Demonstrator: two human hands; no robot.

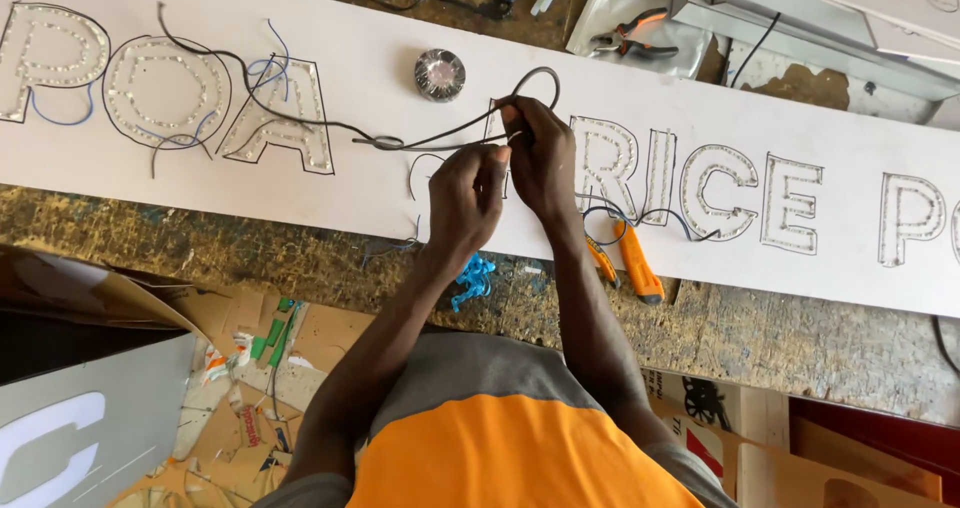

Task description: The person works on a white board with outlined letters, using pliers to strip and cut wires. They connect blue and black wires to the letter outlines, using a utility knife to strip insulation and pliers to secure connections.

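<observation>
While both hands meet over the white sign board (700, 238), left hand (465, 198) and right hand (535, 148) pinch a dark cable (300, 120).

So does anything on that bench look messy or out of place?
Yes. An orange utility knife hangs half over the white sign panel's near edge, and loose dark cable straggles across the studded letters. Paper scraps litter the floor.
</observation>
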